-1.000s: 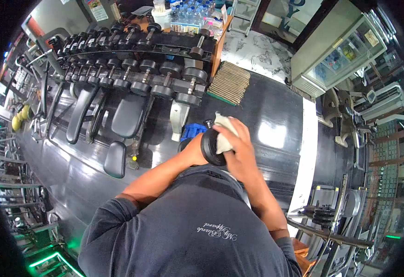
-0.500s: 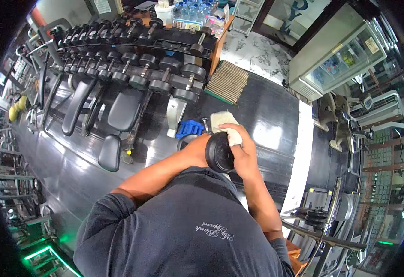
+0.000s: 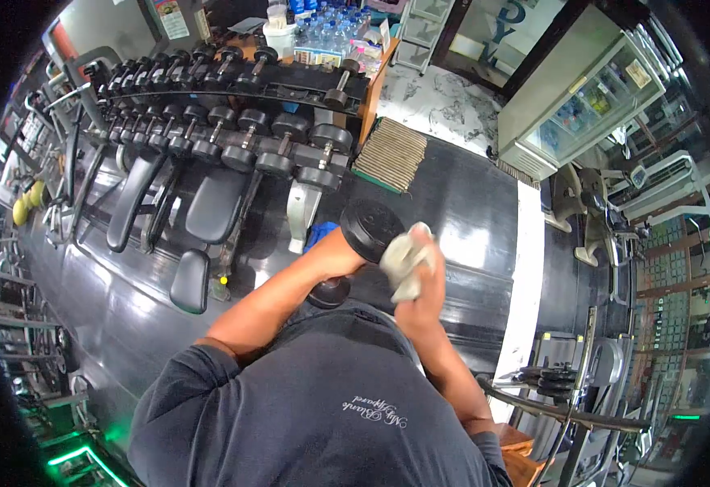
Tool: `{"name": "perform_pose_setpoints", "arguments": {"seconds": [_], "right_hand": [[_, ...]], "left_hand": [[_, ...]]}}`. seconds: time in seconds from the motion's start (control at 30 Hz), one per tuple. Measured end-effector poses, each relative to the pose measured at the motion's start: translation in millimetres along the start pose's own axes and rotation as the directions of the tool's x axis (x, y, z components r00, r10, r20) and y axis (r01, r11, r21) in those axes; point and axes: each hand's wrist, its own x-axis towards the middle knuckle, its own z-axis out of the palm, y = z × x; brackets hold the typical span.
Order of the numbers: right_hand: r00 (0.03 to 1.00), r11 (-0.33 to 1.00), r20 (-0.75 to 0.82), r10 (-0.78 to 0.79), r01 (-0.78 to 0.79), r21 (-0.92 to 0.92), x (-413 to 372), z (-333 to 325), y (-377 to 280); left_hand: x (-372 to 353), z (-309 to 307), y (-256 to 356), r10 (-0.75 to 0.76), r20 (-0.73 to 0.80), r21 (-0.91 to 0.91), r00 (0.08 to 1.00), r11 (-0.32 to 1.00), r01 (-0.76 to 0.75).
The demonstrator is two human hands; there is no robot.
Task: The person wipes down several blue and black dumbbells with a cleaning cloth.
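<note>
- While I look down over the dark grey shirt (image 3: 322, 406), both bare forearms reach forward over the glossy black floor (image 3: 469, 203).
- Left hand (image 3: 344, 253) is wrapped round the handle of a black dumbbell (image 3: 370, 227) and holds it off the floor. The fingers are mostly hidden, but the grip reads as closed.
- The dumbbell is tilted, with one head up by the wrist and the other head low, close to my chest.
- Right hand (image 3: 421, 280) is curled tight on a bunched pale cloth (image 3: 404, 258), fingers closed around it.
- The cloth presses against the side of the upper dumbbell head, touching it.
- A blue item (image 3: 319, 234) lies on the floor just behind the left arm; I cannot tell what it is.
- Black padded benches (image 3: 213, 203) stand to the left, in front of the rack.
- A two-tier dumbbell rack (image 3: 233, 122) full of black dumbbells lies beyond them.
- A ribbed mat (image 3: 393, 152) sits by the rack's right end.
- A glass-door cooler (image 3: 570, 93) stands far right, and water bottles (image 3: 331, 18) are at the top.
</note>
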Motion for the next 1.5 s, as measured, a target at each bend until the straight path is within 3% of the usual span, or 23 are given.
{"name": "perform_pose_setpoints", "arguments": {"seconds": [0.07, 0.1, 0.13, 0.17, 0.2, 0.27, 0.33, 0.37, 0.43, 0.47, 0.53, 0.57, 0.6, 0.63, 0.73, 0.8, 0.87, 0.93, 1.07, 1.23, 1.37, 1.4, 1.5], "right_hand": [[0.953, 0.933, -0.055, 0.297, -0.278, 0.227, 12.3, 2.7, 5.4], [0.949, 0.895, -0.061, 0.311, -0.27, 0.356, 26.5, 4.6, 2.7], [0.951, 0.894, 0.015, 0.307, -0.294, 0.339, 40.6, 0.1, -3.6], [0.948, 0.894, 0.089, 0.305, -0.317, 0.317, 55.0, -8.7, -12.5], [0.938, 0.893, 0.164, 0.307, -0.343, 0.292, 64.3, -17.4, -23.0], [0.972, 0.99, 0.189, 0.139, -0.14, -0.012, 65.7, -18.9, -45.2], [0.938, 0.97, 0.328, -0.11, 0.174, -0.172, 60.5, -15.9, -66.4], [0.934, 0.953, 0.328, -0.141, 0.218, -0.21, 55.8, -15.9, -63.9], [0.921, 0.91, 0.331, -0.206, 0.304, -0.28, 45.3, -10.1, -45.8], [0.971, 0.954, 0.22, -0.097, 0.154, -0.259, 41.9, -9.3, -33.1], [0.988, 0.976, 0.026, 0.153, -0.147, -0.16, 31.3, -13.7, -4.9], [0.932, 0.924, -0.032, 0.362, -0.354, 0.143, 33.4, -18.0, 4.1], [0.827, 0.75, -0.022, 0.562, -0.498, 0.436, 37.1, -19.3, 10.1], [0.812, 0.703, -0.089, 0.577, -0.439, 0.56, 39.1, -16.6, 10.5], [0.977, 0.983, -0.12, 0.177, -0.17, 0.069, 51.5, -13.3, -5.6], [0.994, 0.994, 0.094, -0.055, 0.064, -0.09, 60.4, -14.1, 10.1], [0.865, 0.92, 0.432, -0.254, 0.355, -0.169, 88.1, -23.1, 8.4], [0.787, 0.913, 0.552, -0.275, 0.393, -0.106, 100.3, -18.2, 6.8], [0.731, 0.916, 0.629, -0.266, 0.396, -0.072, 106.3, -22.9, 6.7], [0.923, 0.954, 0.242, -0.299, 0.293, 0.058, 71.9, -13.7, 21.3], [0.981, 0.96, -0.063, -0.184, 0.193, 0.204, 48.0, 13.7, 38.6], [0.987, 0.951, -0.117, -0.106, 0.135, 0.279, 42.2, 18.3, 37.0], [0.982, 0.947, -0.142, -0.123, 0.159, 0.28, 44.0, 18.8, 39.2]], "left_hand": [[-5.6, 11.5, 5.4, 0.271, -0.105, 0.271, 0.957, 0.934, -0.234], [-5.9, 17.9, 5.7, 0.343, -0.088, 0.358, 0.935, 0.887, -0.292], [-6.8, 21.5, 5.9, 0.411, -0.061, 0.439, 0.91, 0.83, -0.345], [-4.0, 16.1, -8.0, 0.296, 0.019, 0.614, 0.955, 0.75, -0.245], [-1.6, 16.8, -12.5, 0.3, 0.048, 0.612, 0.953, 0.745, -0.266], [6.0, 16.5, -20.1, 0.315, 0.102, 0.607, 0.944, 0.732, -0.309], [30.6, -2.4, -119.8, 0.362, 0.011, 0.333, 0.932, 0.877, -0.345], [34.2, -8.2, -134.6, 0.354, 0.058, 0.293, 0.933, 0.888, -0.355], [13.6, -5.3, -67.0, 0.19, -0.001, 0.396, 0.982, 0.901, -0.174], [3.0, -3.5, -33.2, 0.106, -0.031, 0.443, 0.994, 0.893, -0.081], [4.3, 0.1, -2.9, -0.38, -0.144, 0.173, 0.913, 0.899, 0.402], [-2.0, 8.6, 3.8, -0.365, -0.211, -0.204, 0.907, 0.924, 0.325], [-2.5, 2.5, -0.9, -0.377, -0.139, -0.32, 0.916, 0.892, 0.319], [-1.8, 2.1, 1.7, -0.39, -0.132, -0.445, 0.911, 0.845, 0.297], [7.5, -6.0, -9.6, -0.461, 0.021, -0.762, 0.887, 0.567, 0.313], [12.0, -6.5, -22.1, -0.458, 0.177, -0.847, 0.871, 0.38, 0.371], [8.5, -2.1, -27.2, -0.407, 0.32, -0.852, 0.856, 0.273, 0.448], [-2.9, 17.2, -7.8, -0.483, 0.294, -0.796, 0.825, 0.354, 0.491], [-12.1, 29.4, -17.1, -0.315, 0.377, -0.792, 0.871, 0.378, 0.479], [-10.7, 23.5, -26.1, -0.051, 0.435, -0.839, 0.899, 0.34, 0.425], [-11.8, 29.5, -19.9, 0.211, 0.464, -0.886, 0.861, 0.113, 0.45], [-12.9, 31.3, -16.3, 0.229, 0.464, -0.885, 0.855, 0.073, 0.461], [-8.4, 33.7, -16.3, 0.309, 0.452, -0.877, 0.837, -0.018, 0.48]]}}
